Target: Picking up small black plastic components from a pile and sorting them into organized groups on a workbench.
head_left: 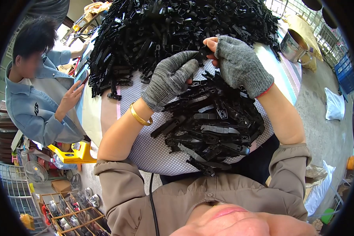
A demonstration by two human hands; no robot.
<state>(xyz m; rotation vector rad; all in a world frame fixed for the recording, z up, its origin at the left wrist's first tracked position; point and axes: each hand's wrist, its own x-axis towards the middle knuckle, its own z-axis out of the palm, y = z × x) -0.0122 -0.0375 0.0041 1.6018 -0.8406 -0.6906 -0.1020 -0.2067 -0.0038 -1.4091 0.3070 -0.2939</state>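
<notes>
A round-edged table top (141, 159), covered with grey, white-dotted cloth and pale stripes, bears a broad mound of glossy black plastic parts (165, 29) along its far side. A smaller heap of elongated black plastic parts (220, 128) lies nearer the wearer's body. Between the two, the left hand (170, 76), in a striped grey knitted glove, and the right hand (243, 65), in a plain grey glove with bare fingertips, meet at a small dark plastic piece (202, 54). The fingers of both pinch this piece; its far end is partly hidden. A gold-coloured bangle (141, 115) circles the left wrist.

At the table's right edge stands a shiny metal mug (292, 47). Beyond it, on the grey concrete floor (316, 118), are a white pillow-shaped bag (334, 104) and a blue plastic crate (347, 72). At left, a person in a light-blue denim jacket (33, 110) holds a dark, flat handheld device (84, 76). Below are a yellow plastic stool (72, 154), a round fan (36, 172) and a divided wooden rack (69, 215).
</notes>
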